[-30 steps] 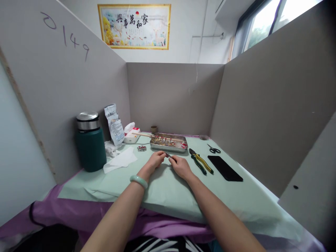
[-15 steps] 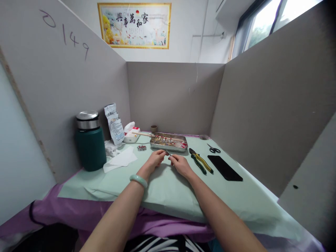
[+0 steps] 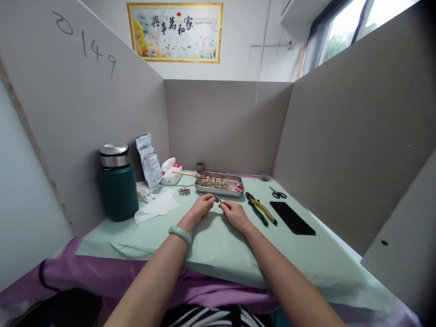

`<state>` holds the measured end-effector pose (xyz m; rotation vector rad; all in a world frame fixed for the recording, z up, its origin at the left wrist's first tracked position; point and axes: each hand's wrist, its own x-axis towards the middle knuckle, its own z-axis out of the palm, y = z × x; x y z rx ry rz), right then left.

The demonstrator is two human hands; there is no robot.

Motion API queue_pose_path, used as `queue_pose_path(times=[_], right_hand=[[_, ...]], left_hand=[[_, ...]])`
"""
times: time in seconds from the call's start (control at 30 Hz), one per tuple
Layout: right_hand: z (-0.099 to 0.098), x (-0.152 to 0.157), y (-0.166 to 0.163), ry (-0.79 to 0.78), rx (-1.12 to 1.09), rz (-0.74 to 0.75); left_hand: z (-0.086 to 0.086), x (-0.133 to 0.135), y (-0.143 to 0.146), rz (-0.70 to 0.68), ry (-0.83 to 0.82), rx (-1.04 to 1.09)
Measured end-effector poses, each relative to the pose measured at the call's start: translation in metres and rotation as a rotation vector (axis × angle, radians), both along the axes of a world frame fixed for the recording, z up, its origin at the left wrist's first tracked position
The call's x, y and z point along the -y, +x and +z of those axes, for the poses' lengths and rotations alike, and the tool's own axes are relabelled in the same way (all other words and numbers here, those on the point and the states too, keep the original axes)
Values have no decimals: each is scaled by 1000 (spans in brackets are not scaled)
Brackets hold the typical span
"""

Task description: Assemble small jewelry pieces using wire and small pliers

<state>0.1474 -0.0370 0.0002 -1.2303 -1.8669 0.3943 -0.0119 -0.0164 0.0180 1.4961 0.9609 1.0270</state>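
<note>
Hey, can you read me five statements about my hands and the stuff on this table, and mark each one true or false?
1. The pliers lie to the right of the right hand. True.
2. The right hand holds nothing. False: it pinches a slim item, too small to identify.
3. A pale green bangle circles the wrist of the left hand. True.
4. The metal tray holds small red pieces. True.
5. The left hand reaches into the tray. False: it is on the near side of it.

0149 on left partition; 家和萬事興, right-to-left, on poster; bag print illegible
</note>
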Motion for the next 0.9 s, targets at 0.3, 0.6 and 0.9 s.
queue_pose_path(times=[0.3,0.6,0.9], right_hand=[[-1,-2,1,11,-5,14],[1,-3,2,-66,-25,36],[0,-3,-3,-80,-53,-25]], left_hand=[[-2,-2,-2,-60,-35,43],[-1,-2,-2,-67,-43,51],[0,1,4,30,-24,38]])
